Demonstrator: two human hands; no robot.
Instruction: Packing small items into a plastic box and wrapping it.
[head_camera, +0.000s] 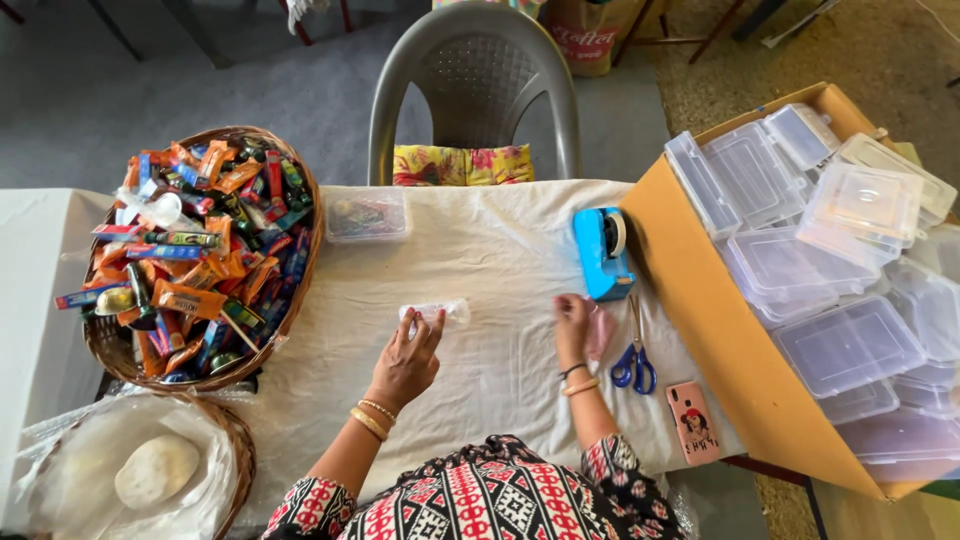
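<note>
My left hand (407, 358) rests on the white tablecloth (480, 260), its fingertips pinching a small clear plastic pouch (440, 313) that lies flat. My right hand (573, 325) is further right on the cloth, fingers curled on a small pink piece (601, 331) beside it. Just beyond the right hand stands a blue tape dispenser (601, 252). Blue-handled scissors (634, 358) lie to its right.
A wicker basket (297, 300) heaped with several colourful sachets and tubes sits at left. A second basket (235, 455) with plastic and a pale round lump is at lower left. A clear lidded box (367, 215), a pink phone (693, 422), a cardboard carton (700, 300) of clear boxes and a grey chair (475, 80) surround the cloth.
</note>
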